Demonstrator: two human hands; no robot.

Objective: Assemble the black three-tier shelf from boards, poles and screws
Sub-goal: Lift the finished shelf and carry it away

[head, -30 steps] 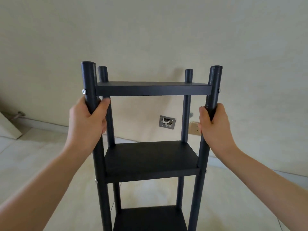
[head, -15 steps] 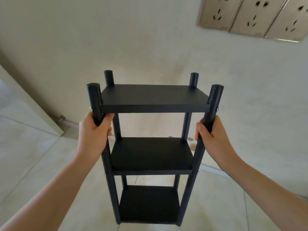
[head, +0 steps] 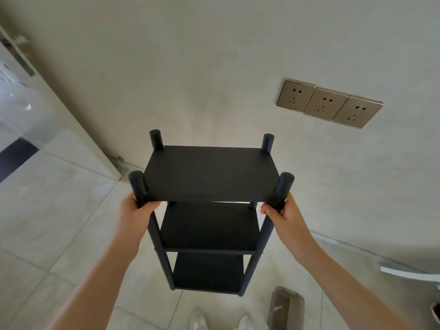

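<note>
Pale tiled floor and a beige wall are seen behind an assembled black three-tier shelf, which is shown upright at the centre, viewed from above.

The shelf is gripped on both near poles just below its top board: the left hand is curled tightly round the near-left pole, and the right hand is wrapped round the near-right pole, fingers closed against the tube on each side. All three boards are shown bare. Screw heads are visible where the poles meet the middle board. Above and right of the shelf, three wall sockets are mounted in a row. Below it, two white shoes and, right of them, a grey flat object are seen.
</note>
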